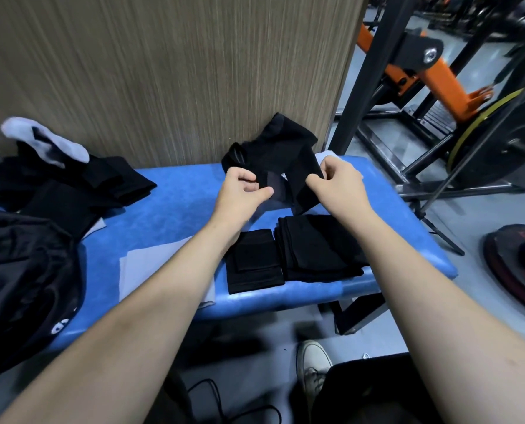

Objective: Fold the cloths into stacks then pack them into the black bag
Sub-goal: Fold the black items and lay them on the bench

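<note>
Both hands are raised over the blue padded bench (pixel 169 209), at 12 o'clock from the folded stacks. Left hand (pixel 242 191) and right hand (pixel 337 185) each pinch the black cloth (pixel 273 148), which hangs rumpled between them. Two black folded stacks (pixel 313 246) sit at the bench's near edge, right end. Black bag (pixel 22 283) at 9 o'clock, cut off by the frame. An unfolded pile (pixel 71 188) lies at 10 o'clock, its shapes hard to separate. Bare blue surface lies between the pile and the stacks.
</note>
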The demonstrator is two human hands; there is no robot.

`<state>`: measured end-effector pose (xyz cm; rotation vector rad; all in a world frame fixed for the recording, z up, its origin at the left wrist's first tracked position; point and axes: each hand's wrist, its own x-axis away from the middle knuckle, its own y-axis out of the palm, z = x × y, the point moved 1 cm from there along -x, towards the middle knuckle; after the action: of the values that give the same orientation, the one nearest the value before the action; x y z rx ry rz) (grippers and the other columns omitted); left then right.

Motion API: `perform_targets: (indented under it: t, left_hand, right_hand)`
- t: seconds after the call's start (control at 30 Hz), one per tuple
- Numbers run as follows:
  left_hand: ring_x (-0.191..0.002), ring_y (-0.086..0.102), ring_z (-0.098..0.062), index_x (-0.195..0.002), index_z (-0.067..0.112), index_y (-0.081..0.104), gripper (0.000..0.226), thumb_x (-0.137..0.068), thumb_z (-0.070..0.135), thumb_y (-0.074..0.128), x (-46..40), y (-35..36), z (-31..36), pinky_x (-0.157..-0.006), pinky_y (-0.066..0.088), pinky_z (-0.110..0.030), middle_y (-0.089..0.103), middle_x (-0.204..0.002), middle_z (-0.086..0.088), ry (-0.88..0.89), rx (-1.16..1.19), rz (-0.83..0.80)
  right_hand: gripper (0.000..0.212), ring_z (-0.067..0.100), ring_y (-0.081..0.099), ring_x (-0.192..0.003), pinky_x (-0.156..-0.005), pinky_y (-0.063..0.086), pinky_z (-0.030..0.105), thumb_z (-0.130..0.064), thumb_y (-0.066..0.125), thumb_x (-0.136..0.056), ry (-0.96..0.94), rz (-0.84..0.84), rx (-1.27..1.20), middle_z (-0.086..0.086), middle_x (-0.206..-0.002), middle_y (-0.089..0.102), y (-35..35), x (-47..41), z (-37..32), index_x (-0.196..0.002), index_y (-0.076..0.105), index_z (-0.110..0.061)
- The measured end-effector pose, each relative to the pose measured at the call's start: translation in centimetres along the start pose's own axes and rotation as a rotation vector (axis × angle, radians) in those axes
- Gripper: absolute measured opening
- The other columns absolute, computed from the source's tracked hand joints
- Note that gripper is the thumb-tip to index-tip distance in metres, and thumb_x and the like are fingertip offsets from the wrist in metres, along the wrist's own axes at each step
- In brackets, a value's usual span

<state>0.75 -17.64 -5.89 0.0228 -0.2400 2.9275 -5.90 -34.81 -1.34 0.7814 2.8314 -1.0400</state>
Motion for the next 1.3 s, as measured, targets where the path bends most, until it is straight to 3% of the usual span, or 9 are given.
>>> perform_targets:
  t: [0.07,0.23,0.4,0.47,0.67,0.87,0.97,1.07,1.3]
  left_hand:
    - [-0.093,0.068,-0.013,-0.112,0.020,0.059,0.042,-0.075,0.026,0.079,0.3,-0.3,0.3,-0.080,0.053,-0.029,0.071,-0.101,-0.001,-0.036,0.059,-0.065]
    - [-0.077,0.070,-0.011,-0.099,0.015,0.067,0.013,-0.091,0.005,0.064,1.4,-1.3,1.3,-0.065,0.051,-0.023,0.072,-0.088,-0.001,-0.017,0.195,-0.166]
    - [-0.066,0.060,-0.011,-0.090,0.015,0.060,0.015,-0.098,0.026,0.056,2.1,-3.1,2.5,-0.061,0.053,-0.024,0.061,-0.086,-0.002,-0.144,0.412,-0.181]
    - [-0.064,0.061,-0.009,-0.089,0.015,0.060,0.020,-0.095,0.034,0.062,2.2,-4.1,2.5,-0.056,0.049,-0.021,0.064,-0.077,0.002,-0.113,0.316,-0.121]
    - [-0.085,0.071,-0.024,-0.102,0.004,0.066,0.021,-0.090,0.021,0.067,2.0,-7.3,1.7,-0.075,0.057,-0.037,0.074,-0.094,-0.013,-0.120,0.171,0.017]
    - [-0.094,0.073,-0.025,-0.114,0.010,0.062,0.026,-0.089,0.015,0.068,3.2,-9.3,1.8,-0.083,0.058,-0.035,0.075,-0.102,-0.012,-0.114,0.156,-0.176]
    - [-0.079,0.071,-0.019,-0.121,0.014,0.055,0.030,-0.093,0.014,0.065,3.9,-9.7,1.7,-0.073,0.057,-0.032,0.075,-0.095,-0.009,-0.117,0.106,-0.270]
    - [-0.063,0.062,-0.015,-0.124,0.022,0.055,0.028,-0.097,0.019,0.061,4.4,-10.0,1.7,-0.064,0.052,-0.031,0.069,-0.076,-0.002,-0.110,0.064,-0.281]
    - [-0.062,0.053,-0.014,-0.109,0.024,0.067,0.017,-0.092,0.020,0.066,4.6,-9.2,1.5,-0.064,0.043,-0.026,0.065,-0.067,0.002,-0.034,-0.149,-0.382]
  right_hand:
    - [0.028,0.015,0.031,-0.064,-0.059,0.027,0.032,-0.017,0.055,-0.082,-0.043,0.006,0.003,-0.001,-0.066,0.034,0.5,0.3,-0.6,-0.069,0.031,-0.016]
    - [0.028,0.018,0.044,-0.066,-0.067,0.045,0.042,-0.021,0.063,-0.083,-0.256,-0.071,0.069,0.000,-0.071,0.045,2.9,1.0,-2.4,-0.070,0.039,-0.016]
    - [0.026,0.020,0.049,-0.084,-0.080,0.046,0.035,-0.036,0.067,-0.080,-0.393,-0.274,0.032,0.002,-0.092,0.045,5.2,1.8,-3.8,-0.080,0.051,-0.014]
    - [0.022,0.018,0.048,-0.092,-0.086,0.042,0.027,-0.038,0.065,-0.083,-0.407,-0.350,-0.025,0.000,-0.095,0.048,5.6,2.0,-4.3,-0.084,0.060,-0.016]
    - [0.003,0.008,0.054,-0.081,-0.076,0.041,0.009,-0.009,0.066,-0.089,-0.299,-0.237,-0.179,0.013,-0.102,0.062,6.2,1.7,-5.1,-0.090,0.066,-0.012]
    - [0.033,0.007,0.054,-0.072,-0.063,0.043,0.017,-0.016,0.070,-0.089,-0.017,-0.327,-0.392,0.004,-0.087,0.058,6.0,1.4,-4.3,-0.118,0.056,-0.019]
    - [0.035,0.013,0.050,-0.069,-0.062,0.044,0.030,-0.009,0.072,-0.083,-0.024,-0.425,-0.369,0.001,-0.072,0.050,5.9,1.5,-4.4,-0.114,0.060,-0.021]
    - [0.028,0.012,0.049,-0.062,-0.057,0.044,0.029,0.000,0.070,-0.082,-0.061,-0.542,-0.346,0.000,-0.065,0.048,5.5,1.6,-4.6,-0.106,0.065,-0.012]
    - [0.017,0.013,0.049,-0.053,-0.056,0.041,0.025,0.000,0.069,-0.084,-0.046,-0.670,-0.197,0.002,-0.063,0.049,3.5,1.9,-4.1,-0.097,0.064,-0.009]
